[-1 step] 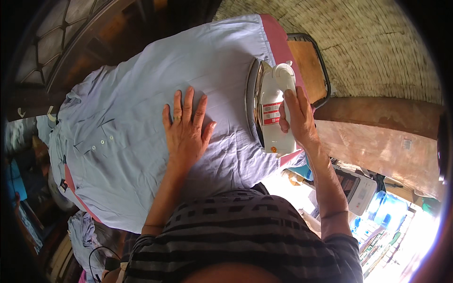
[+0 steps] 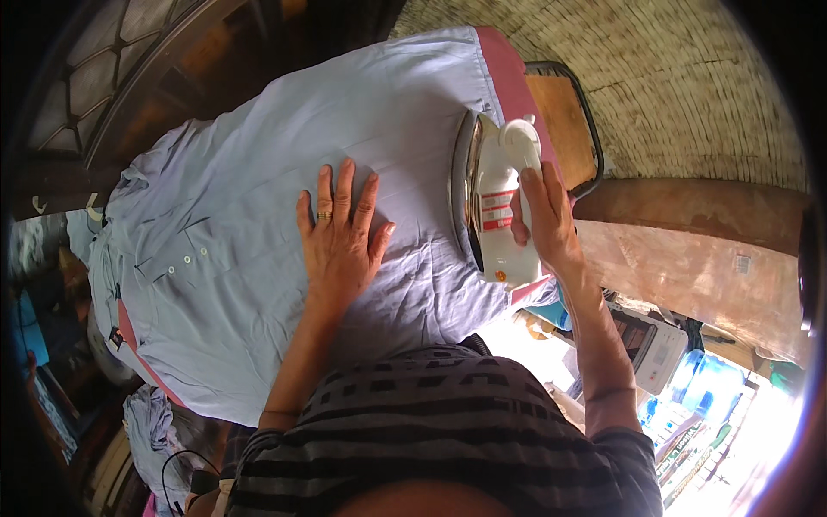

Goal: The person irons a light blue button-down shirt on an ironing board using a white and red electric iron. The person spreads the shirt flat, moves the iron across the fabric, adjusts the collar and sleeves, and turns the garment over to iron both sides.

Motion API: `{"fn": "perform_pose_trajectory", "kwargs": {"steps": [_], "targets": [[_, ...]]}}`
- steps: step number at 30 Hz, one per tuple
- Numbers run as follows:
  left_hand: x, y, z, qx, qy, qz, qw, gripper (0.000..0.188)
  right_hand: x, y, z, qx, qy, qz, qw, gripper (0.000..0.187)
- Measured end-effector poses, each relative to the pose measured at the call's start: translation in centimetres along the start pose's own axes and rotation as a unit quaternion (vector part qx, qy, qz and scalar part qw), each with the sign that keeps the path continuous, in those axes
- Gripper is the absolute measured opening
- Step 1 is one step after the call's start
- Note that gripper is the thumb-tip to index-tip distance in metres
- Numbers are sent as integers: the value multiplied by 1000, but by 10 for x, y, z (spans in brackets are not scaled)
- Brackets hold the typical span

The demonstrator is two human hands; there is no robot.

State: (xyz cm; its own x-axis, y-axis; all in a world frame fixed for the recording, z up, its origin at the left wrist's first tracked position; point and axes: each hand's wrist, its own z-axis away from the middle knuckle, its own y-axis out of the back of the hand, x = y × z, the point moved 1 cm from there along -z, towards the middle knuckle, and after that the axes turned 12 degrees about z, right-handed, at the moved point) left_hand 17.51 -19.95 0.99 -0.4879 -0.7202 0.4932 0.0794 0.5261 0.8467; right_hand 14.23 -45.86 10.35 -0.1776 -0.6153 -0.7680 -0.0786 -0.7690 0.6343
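Pressing, it seems, a pale blue shirt (image 2: 405, 129), spread around the view's centre.
Toward ten o'clock, the left hand (image 2: 338, 246) lies fingers apart on the fabric, holding nothing; past two o'clock, the right hand (image 2: 553, 220) grips a white iron (image 2: 500, 257). Farther, near one o'clock, shows red cloth (image 2: 502, 69). The next move likely calls for a taut shirt and an even glide over creases.

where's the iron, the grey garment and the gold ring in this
Iron (image 2: 496, 209): head view, labelled side of its body
Grey garment (image 2: 263, 220): head view, cloth near its middle
Gold ring (image 2: 324, 214): head view, on the band
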Motion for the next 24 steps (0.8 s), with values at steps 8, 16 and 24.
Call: {"fn": "perform_pose_trajectory", "kwargs": {"steps": [8,16,24], "targets": [[-1,-1,2,24,17,27,999,69,23,9,41,-32,-52,18,998,23],[1,-3,4,63,10,11,998,63,43,26,34,-106,68,72,989,31],[3,-9,3,89,3,-14,996,61,62,109,11,-149,-51,76,985,27]]}}
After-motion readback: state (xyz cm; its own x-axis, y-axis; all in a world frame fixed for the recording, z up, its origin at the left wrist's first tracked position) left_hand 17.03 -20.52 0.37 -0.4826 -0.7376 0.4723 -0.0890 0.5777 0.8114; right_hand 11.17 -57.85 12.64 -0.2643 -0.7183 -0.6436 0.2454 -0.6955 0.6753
